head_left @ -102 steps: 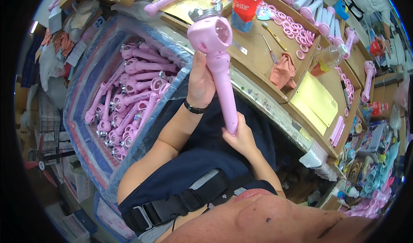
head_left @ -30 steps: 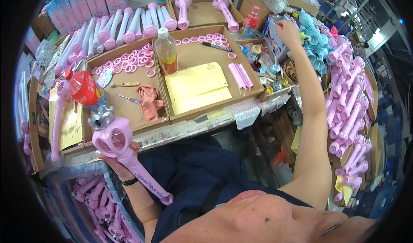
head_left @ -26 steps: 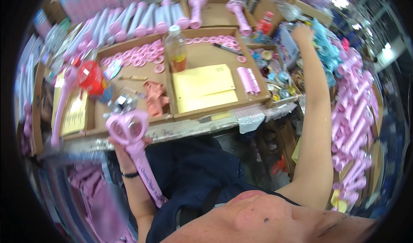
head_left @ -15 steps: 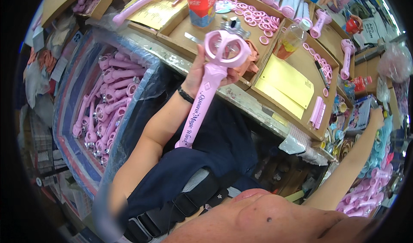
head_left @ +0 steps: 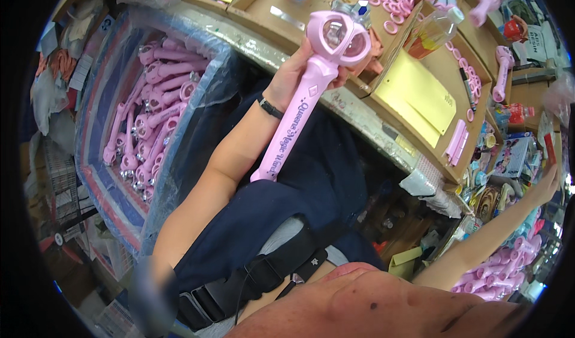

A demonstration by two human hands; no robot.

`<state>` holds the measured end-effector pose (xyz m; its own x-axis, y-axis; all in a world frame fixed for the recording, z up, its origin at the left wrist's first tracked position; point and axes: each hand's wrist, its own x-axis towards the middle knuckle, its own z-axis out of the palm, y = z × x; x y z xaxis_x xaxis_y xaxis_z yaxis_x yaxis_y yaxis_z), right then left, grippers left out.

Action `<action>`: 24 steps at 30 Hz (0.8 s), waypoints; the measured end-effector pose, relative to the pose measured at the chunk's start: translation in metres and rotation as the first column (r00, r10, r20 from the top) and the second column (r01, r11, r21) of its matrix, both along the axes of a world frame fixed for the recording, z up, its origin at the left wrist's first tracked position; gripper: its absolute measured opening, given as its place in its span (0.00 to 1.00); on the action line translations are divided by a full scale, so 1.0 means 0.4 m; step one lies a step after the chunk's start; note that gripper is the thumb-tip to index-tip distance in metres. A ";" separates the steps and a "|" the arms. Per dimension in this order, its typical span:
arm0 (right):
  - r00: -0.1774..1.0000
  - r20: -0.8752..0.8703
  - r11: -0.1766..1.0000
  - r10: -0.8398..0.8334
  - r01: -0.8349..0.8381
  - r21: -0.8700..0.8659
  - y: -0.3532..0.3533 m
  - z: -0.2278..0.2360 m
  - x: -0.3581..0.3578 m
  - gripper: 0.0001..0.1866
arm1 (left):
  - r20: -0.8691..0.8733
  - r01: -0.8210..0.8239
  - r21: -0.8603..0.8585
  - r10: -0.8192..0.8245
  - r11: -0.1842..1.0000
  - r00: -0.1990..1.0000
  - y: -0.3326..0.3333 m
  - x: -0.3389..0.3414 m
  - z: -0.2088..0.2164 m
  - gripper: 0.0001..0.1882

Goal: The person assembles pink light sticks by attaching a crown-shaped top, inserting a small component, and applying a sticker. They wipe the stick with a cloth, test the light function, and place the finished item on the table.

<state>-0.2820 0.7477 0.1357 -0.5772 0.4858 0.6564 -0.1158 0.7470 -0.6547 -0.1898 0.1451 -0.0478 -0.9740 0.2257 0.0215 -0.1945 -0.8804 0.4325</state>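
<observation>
Left of the cardboard tray (head_left: pixel 442 68), the left hand (head_left: pixel 290 82) curls around the neck of a pink wand (head_left: pixel 293 119). Well right of the tray, the right hand (head_left: pixel 544 185) seems to pinch a slim red object (head_left: pixel 550 149) — too small to be certain. Below the tray's front edge lies a dark gap. Since half a second ago, the red object has come into view.

Two hands (head_left: pixel 292 79), one pink wand (head_left: pixel 297 107) and one red object (head_left: pixel 549 148) held — plus one white-capped bottle (head_left: pixel 432 34), one black pen (head_left: pixel 466 86) and one metal strip (head_left: pixel 287 17).
</observation>
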 end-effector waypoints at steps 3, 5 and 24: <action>0.870 -0.042 0.775 0.491 -0.458 -0.435 -0.223 -0.142 0.167 0.20 | 0.025 -0.029 -0.020 0.029 0.999 0.999 -0.008 0.016 -0.008 0.31; 0.748 0.047 0.656 0.662 -0.547 -0.520 -0.403 -0.291 0.282 0.16 | 0.004 0.018 -0.040 -0.018 0.999 1.000 -0.029 0.022 -0.014 0.33; 0.499 -0.191 -0.062 0.845 -0.263 -0.963 -0.883 -0.509 0.577 0.14 | -0.051 0.288 -0.460 -0.349 0.840 0.936 0.030 0.121 -0.041 0.28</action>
